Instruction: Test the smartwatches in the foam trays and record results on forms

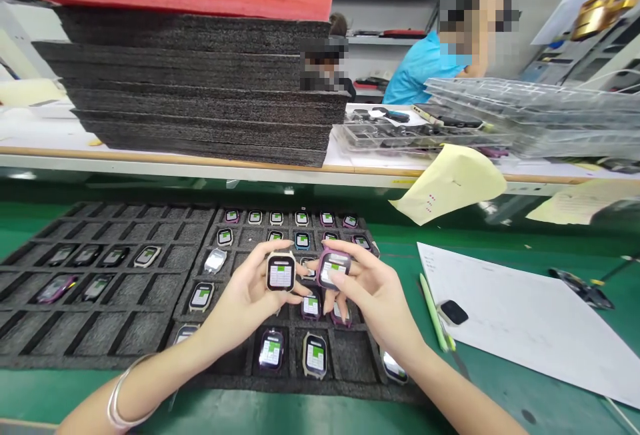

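Observation:
My left hand [245,302] pinches a beige-cased smartwatch body [281,272] with a lit green and white screen, held up facing me. My right hand [373,292] grips a purple-cased smartwatch body [334,268], its thumb resting on the screen. Both hands hover over a black foam tray [345,362] whose cells hold several more watch bodies with lit screens. A silver bangle [120,402] circles my left wrist.
A second black foam tray [100,302] lies to the left with several watches. A white sheet [530,315], a green pen [434,312] and a small black part [454,312] lie to the right. Stacked foam sheets [200,82] and clear plastic trays [525,112] sit on the shelf; a person in blue [420,68] works behind.

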Available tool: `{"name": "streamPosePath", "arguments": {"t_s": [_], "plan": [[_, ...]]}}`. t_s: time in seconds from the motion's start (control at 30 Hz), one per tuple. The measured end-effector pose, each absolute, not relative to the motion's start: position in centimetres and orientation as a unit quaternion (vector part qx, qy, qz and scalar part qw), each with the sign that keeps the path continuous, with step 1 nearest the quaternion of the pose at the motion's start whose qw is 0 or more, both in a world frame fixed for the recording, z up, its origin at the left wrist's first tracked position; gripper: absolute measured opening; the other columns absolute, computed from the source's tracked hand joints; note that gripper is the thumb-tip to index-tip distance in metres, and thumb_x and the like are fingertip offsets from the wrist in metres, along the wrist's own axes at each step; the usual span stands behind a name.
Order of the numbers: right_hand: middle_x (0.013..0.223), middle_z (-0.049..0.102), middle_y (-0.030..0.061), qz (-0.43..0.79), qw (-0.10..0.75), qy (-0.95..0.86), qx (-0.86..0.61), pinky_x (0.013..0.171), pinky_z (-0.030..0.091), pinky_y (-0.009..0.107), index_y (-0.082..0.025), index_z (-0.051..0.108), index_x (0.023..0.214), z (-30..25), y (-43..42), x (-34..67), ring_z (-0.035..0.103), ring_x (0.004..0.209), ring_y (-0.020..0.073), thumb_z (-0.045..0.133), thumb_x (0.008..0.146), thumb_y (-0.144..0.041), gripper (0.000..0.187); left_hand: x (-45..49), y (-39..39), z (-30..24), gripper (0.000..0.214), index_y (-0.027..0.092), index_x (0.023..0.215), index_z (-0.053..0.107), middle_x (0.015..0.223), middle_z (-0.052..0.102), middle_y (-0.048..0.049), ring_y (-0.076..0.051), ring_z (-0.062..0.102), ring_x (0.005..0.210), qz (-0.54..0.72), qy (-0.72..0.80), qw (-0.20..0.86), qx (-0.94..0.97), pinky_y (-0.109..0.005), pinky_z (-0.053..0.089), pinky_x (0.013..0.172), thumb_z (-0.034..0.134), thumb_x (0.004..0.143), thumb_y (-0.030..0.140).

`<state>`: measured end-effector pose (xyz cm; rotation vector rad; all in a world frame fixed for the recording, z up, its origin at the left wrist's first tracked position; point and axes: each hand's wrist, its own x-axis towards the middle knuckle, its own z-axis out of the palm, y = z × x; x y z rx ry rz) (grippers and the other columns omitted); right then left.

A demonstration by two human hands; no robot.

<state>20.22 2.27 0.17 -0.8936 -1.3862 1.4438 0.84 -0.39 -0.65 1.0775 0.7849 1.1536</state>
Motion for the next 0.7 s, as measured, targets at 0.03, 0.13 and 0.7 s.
{"name": "streamPosePath", "arguments": {"t_s": [0.03,0.13,0.7], "plan": [[0.066,0.065,0.001,0.58,0.457,-0.566,-0.367,0.037,0.043,0.02,-0.018,0.056,0.121,0.16,2.24,20.15,0.06,0.046,0.0136,0.068,0.086,-0.032,0.04,0.88,-0.41,-0.65,0.048,0.023,0.126,0.046,0.109,0.065,-0.0082,-0.022,0.068,0.093,0.504,0.343,0.636,0.473,-0.035,0.055,0.085,0.065,0.082,0.014],[0.076,0.069,0.0041,0.571,0.46,-0.571,-0.37,0.037,0.042,0.019,-0.019,0.057,0.118,0.18,2.19,20.1,0.061,0.046,0.0124,0.068,0.087,-0.032,0.035,0.95,-0.47,-0.5,0.044,0.022,0.127,0.047,0.109,0.065,-0.0096,-0.022,0.069,0.091,0.499,0.343,0.639,0.475,-0.036,0.057,0.083,0.062,0.085,0.019],[0.085,0.07,0.0087,0.614,0.416,-0.588,-0.324,0.047,0.054,0.029,-0.021,0.049,0.134,0.79,2.12,20.89,0.067,0.062,0.0204,0.071,0.083,-0.024,0.055,0.2,-0.15,-0.42,0.049,0.023,0.128,0.048,0.113,0.067,-0.0092,-0.023,0.07,0.094,0.504,0.324,0.631,0.494,-0.034,0.058,0.081,0.063,0.082,0.013]]}}
